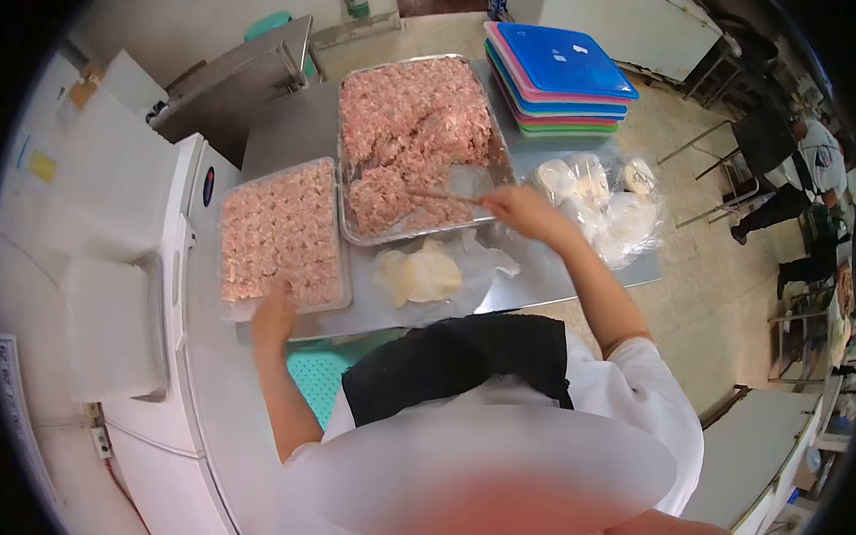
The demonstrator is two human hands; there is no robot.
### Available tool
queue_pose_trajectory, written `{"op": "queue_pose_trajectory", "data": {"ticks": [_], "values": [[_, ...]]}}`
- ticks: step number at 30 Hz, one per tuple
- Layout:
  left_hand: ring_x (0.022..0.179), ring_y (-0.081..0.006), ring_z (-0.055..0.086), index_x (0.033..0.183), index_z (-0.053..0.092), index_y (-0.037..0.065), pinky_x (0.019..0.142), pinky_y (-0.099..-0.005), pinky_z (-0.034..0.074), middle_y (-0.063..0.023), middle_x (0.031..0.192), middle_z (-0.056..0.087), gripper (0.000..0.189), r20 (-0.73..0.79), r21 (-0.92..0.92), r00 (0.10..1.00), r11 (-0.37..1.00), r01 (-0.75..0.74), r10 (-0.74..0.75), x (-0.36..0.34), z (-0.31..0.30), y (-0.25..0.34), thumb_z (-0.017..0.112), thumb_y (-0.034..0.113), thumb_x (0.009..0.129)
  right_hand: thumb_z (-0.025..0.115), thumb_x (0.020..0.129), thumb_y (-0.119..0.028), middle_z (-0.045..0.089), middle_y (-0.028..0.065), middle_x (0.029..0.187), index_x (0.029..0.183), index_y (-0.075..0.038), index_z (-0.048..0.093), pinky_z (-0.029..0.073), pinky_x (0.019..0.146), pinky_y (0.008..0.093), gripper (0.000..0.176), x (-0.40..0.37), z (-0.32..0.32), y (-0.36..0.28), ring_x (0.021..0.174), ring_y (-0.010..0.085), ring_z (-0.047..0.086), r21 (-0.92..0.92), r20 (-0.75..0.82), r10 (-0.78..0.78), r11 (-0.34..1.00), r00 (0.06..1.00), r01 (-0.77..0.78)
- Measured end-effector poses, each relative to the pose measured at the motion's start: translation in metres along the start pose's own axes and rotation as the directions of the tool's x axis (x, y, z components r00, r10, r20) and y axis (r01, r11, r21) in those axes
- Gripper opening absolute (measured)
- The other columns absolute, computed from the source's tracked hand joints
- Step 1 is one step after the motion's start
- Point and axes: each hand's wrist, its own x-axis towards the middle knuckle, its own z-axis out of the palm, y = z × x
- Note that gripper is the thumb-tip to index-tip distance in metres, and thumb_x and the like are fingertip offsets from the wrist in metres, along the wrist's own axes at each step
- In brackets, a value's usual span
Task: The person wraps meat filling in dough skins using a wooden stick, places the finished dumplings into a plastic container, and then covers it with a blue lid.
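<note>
My right hand (518,212) is closed round the handle of a thin wooden stick (449,196). The stick reaches left over the ground meat (413,108) in a large metal tray (509,161). At the near edge of a clear plastic tray (346,294), my left hand (275,309) has its fingers drawn together against small meat dumplings (276,226) packed in rows. Whatever those fingers hold is too small to make out. Between the two trays and my body, a pale yellowish pile of dough wrappers (428,272) lies on clear plastic (492,261).
Bagged round pale stacks (590,186) lie at the right of the metal table (406,317). Coloured lids (567,65) are piled behind them. A white fridge (196,228) stands close on the left, and a teal perforated crate (319,375) sits below. Another person (816,164) is far right.
</note>
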Motion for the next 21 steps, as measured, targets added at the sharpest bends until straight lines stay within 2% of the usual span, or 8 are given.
{"op": "queue_pose_trajectory", "data": {"ticks": [2, 6, 9, 11, 14, 16, 19, 21], "values": [[0.118, -0.0366, 0.052, 0.137, 0.045, 0.010, 0.100, -0.0421, 0.040, -0.0220, 0.130, 0.052, 0.049, -0.021, 0.032, 0.998, 0.997, 0.067, -0.066, -0.012, -0.020, 0.026, 0.045, 0.014, 0.089, 0.056, 0.089, -0.028, 0.067, 0.0173, 0.083, 0.087, -0.005, 0.069, 0.050, 0.071, 0.0468, 0.026, 0.014, -0.029, 0.010, 0.082, 0.0372, 0.064, -0.199, 0.053, 0.028, 0.980, 0.998, -0.017], [0.116, -0.0353, 0.053, 0.132, 0.050, 0.008, 0.098, -0.0424, 0.041, -0.0194, 0.127, 0.055, 0.045, -0.286, -0.085, 0.946, 0.979, -0.186, 0.155, -0.006, -0.010, 0.067, 0.052, 0.022, 0.090, 0.059, 0.080, -0.022, 0.067, 0.0161, 0.074, 0.074, -0.005, 0.070, 0.053, 0.061, 0.0439, 0.022, 0.041, -0.031, 0.028, 0.071, 0.0335, 0.067, -0.534, 0.002, -0.031, 0.845, 1.000, 0.027], [0.113, -0.0339, 0.055, 0.125, 0.056, 0.007, 0.095, -0.0419, 0.043, -0.0174, 0.123, 0.058, 0.040, -0.347, -0.125, 0.871, 0.903, -0.410, 0.348, 0.004, 0.014, 0.124, 0.056, 0.022, 0.088, 0.060, 0.077, -0.021, 0.067, 0.0164, 0.073, 0.072, -0.005, 0.070, 0.053, 0.060, 0.0420, 0.019, 0.016, 0.007, 0.016, 0.071, 0.0327, 0.068, -0.504, 0.139, -0.409, 0.755, 0.902, 0.421], [0.107, -0.0342, 0.057, 0.117, 0.060, 0.006, 0.092, -0.0407, 0.045, -0.0163, 0.112, 0.061, 0.034, -0.254, -0.309, 0.866, 0.813, -0.494, 0.430, 0.006, 0.033, 0.157, 0.059, 0.019, 0.085, 0.060, 0.077, -0.019, 0.067, 0.0162, 0.073, 0.072, -0.006, 0.070, 0.054, 0.060, 0.0417, 0.018, 0.016, -0.004, 0.009, 0.070, 0.0319, 0.068, -0.553, 0.186, -0.351, 0.734, 0.918, 0.393], [0.098, -0.0347, 0.057, 0.104, 0.063, 0.004, 0.086, -0.0408, 0.046, -0.0157, 0.099, 0.061, 0.026, 0.036, -0.302, 0.919, 0.881, -0.365, 0.393, 0.009, 0.054, 0.188, 0.061, 0.018, 0.083, 0.059, 0.078, -0.018, 0.067, 0.0160, 0.073, 0.072, -0.006, 0.071, 0.054, 0.060, 0.0417, 0.017, 0.035, -0.031, 0.016, 0.069, 0.0306, 0.068, -0.556, 0.198, -0.260, 0.764, 0.945, 0.327], [0.093, -0.0346, 0.057, 0.097, 0.064, 0.003, 0.083, -0.0414, 0.046, -0.0158, 0.093, 0.059, 0.022, -0.027, -0.239, 0.912, 0.883, -0.403, 0.409, 0.006, 0.065, 0.192, 0.063, 0.018, 0.081, 0.058, 0.079, -0.017, 0.068, 0.0161, 0.074, 0.074, -0.005, 0.070, 0.054, 0.060, 0.0418, 0.018, 0.056, -0.035, 0.022, 0.070, 0.0312, 0.068, -0.550, 0.126, -0.279, 0.779, 0.952, 0.301], [0.091, -0.0342, 0.057, 0.091, 0.065, 0.002, 0.081, -0.0418, 0.046, -0.0164, 0.089, 0.058, 0.021, -0.156, -0.168, 0.890, 0.877, -0.450, 0.428, 0.004, 0.080, 0.194, 0.067, 0.019, 0.079, 0.057, 0.080, -0.019, 0.068, 0.0165, 0.075, 0.075, -0.005, 0.070, 0.054, 0.060, 0.0439, 0.020, 0.073, 0.014, 0.034, 0.071, 0.0335, 0.068, -0.410, 0.222, -0.320, 0.826, 0.921, 0.386], [0.091, -0.0339, 0.057, 0.091, 0.066, 0.002, 0.082, -0.0415, 0.045, -0.0165, 0.089, 0.059, 0.022, -0.184, -0.182, 0.891, 0.877, -0.445, 0.415, 0.006, 0.087, 0.192, 0.067, 0.020, 0.078, 0.056, 0.081, -0.022, 0.068, 0.0184, 0.079, 0.074, -0.002, 0.068, 0.053, 0.064, 0.0453, 0.024, 0.060, 0.053, 0.027, 0.074, 0.0347, 0.067, -0.277, 0.178, -0.448, 0.832, 0.876, 0.481]]}}
